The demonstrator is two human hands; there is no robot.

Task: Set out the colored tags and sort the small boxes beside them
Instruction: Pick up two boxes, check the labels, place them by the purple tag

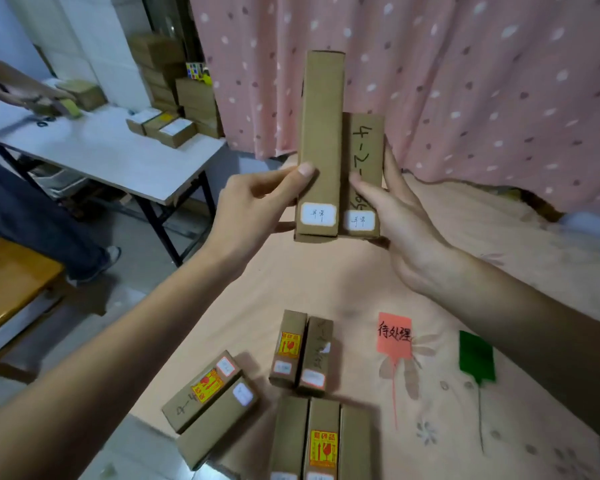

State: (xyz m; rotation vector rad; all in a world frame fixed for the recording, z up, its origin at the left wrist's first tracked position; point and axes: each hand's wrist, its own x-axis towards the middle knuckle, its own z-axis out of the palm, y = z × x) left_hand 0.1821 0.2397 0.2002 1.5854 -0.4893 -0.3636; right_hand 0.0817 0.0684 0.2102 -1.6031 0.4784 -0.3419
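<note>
I hold two long brown cardboard boxes upright in front of me, above the peach bedsheet (343, 278). My left hand (257, 202) grips the taller box (321, 133), which has a white label near its bottom. My right hand (406, 230) holds the shorter box (364, 154), which has handwriting down its face and a white label. The two boxes touch side by side. On the sheet below lie a red tag (395, 336) with black writing and a green tag (477, 356) to its right. Several more small boxes (302, 355) lie at the lower middle, some with yellow-red stickers.
A pink dotted curtain (430, 81) hangs behind the bed. At the left stands a white folding table (118, 154) with small boxes on it, and stacked cartons (194, 102) behind. Another person's legs (42, 220) and hand are at the far left, next to a wooden stool (11, 275).
</note>
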